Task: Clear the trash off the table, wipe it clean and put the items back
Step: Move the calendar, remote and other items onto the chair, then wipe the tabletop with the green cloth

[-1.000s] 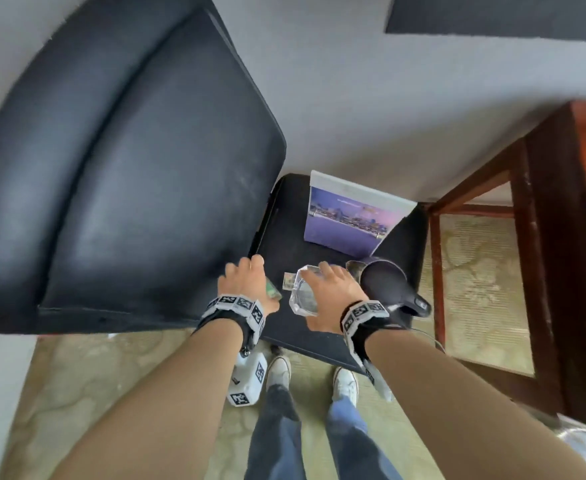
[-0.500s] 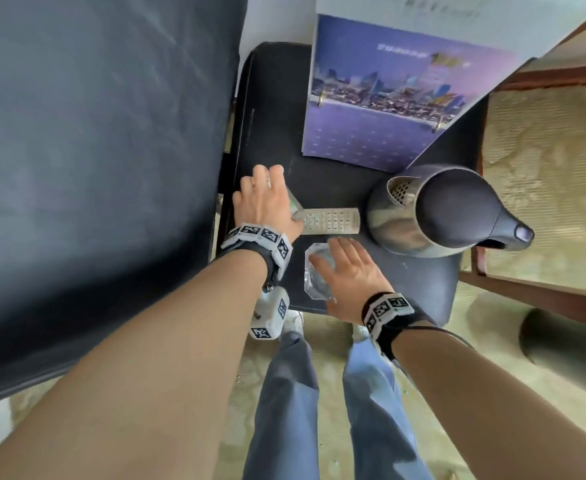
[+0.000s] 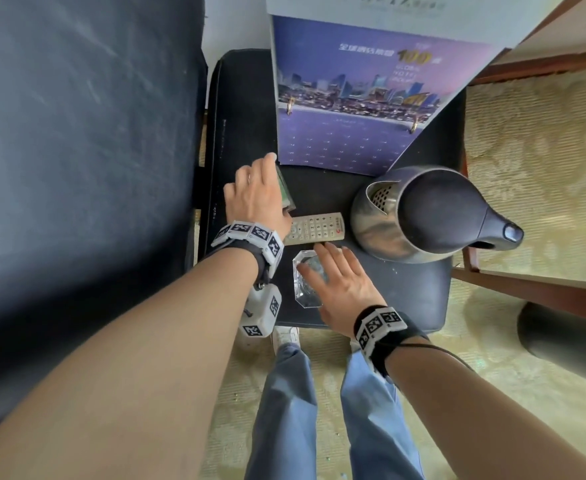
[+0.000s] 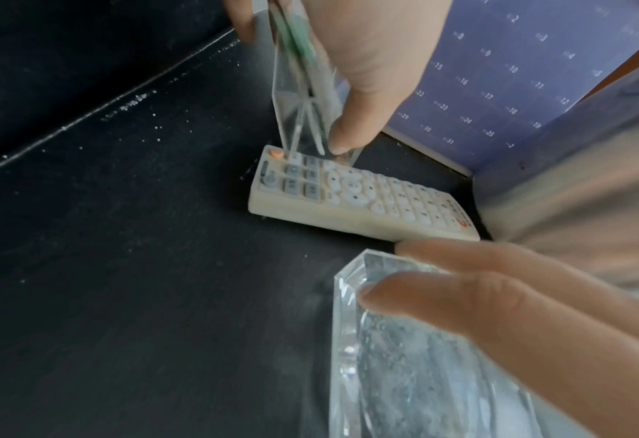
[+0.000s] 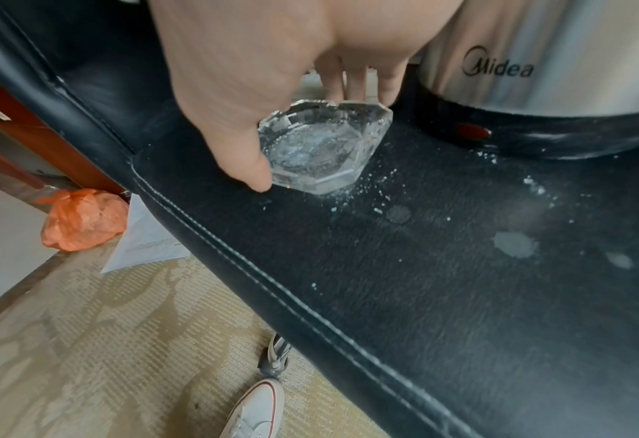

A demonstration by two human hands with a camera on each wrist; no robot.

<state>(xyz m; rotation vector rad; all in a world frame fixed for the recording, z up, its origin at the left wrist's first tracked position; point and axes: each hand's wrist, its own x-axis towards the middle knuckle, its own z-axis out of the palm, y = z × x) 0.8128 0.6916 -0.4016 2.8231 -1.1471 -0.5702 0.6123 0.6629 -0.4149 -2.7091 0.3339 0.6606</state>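
On the black leather-topped table, my left hand pinches a clear acrylic card stand with a green card in it, its lower end just above the remote control. My right hand holds a faceted glass ashtray that rests near the table's front edge, thumb on its near side and fingers over the far rim. White crumbs and pale stains speckle the tabletop to the right of the ashtray.
A steel electric kettle stands right of the remote, close to my right fingers. A purple desk calendar stands at the back. A black chair is to the left. An orange bag and a paper sheet lie on the carpet.
My head has come down closer over the table. The right hand has brought the ashtray down onto the front edge. The left hand has moved the card stand further back, toward the calendar.
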